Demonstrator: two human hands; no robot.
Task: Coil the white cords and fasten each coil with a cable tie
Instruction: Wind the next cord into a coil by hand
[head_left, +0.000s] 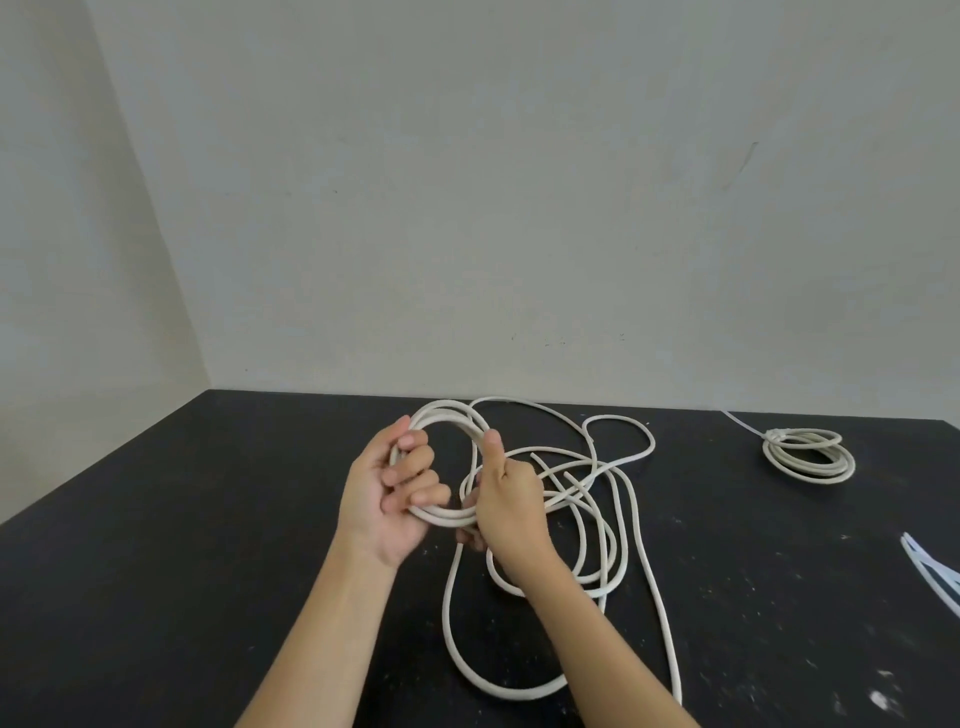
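Observation:
A long white cord (618, 525) lies in loose loops on the black table (208, 519). Part of it is wound into a small coil (447, 415) held up above the table. My left hand (384, 493) grips the coil's left side, fingers curled through the ring. My right hand (504, 504) grips the coil's right side, thumb pointing up along the strands. The rest of the cord trails down to the table's front edge. A second white cord (808, 454), coiled and bound with a tie, lies at the far right.
Loose white cable ties (932, 569) lie at the table's right edge. A pale wall rises right behind the table's far edge. White specks dot the tabletop at the right.

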